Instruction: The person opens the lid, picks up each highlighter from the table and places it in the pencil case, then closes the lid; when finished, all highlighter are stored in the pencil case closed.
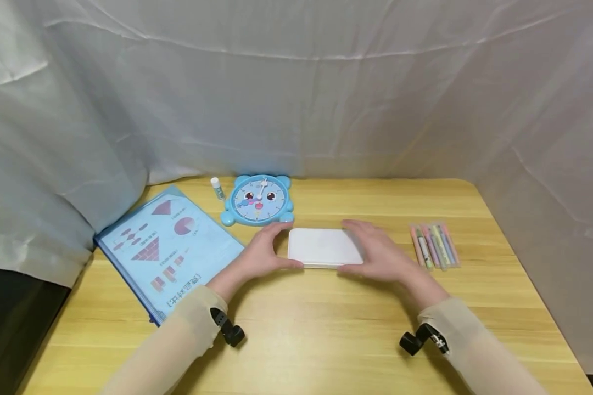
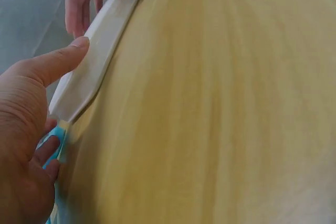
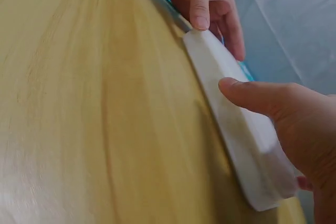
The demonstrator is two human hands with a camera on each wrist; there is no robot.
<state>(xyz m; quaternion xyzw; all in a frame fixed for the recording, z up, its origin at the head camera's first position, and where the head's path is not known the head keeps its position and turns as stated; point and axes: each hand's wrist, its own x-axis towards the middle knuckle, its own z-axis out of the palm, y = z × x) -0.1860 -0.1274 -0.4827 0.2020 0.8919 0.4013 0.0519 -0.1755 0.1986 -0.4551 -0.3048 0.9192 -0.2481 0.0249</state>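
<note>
A flat white box with rounded corners is between my two hands, at the middle of the table. My left hand holds its left end, thumb along the near edge and fingers round the far corner. At the other end my right hand grips it likewise, covering the right corners. In the left wrist view, the left thumb overlaps the white side of the box, with the other fingers spread beyond its end. The right wrist view has the right thumb against the box, its other fingers mostly hidden behind.
A blue toy clock stands just behind the left hand, beside a glue stick. A blue document folder lies at left, partly under the left forearm. Several coloured markers lie right of the right hand. Grey curtains surround the table.
</note>
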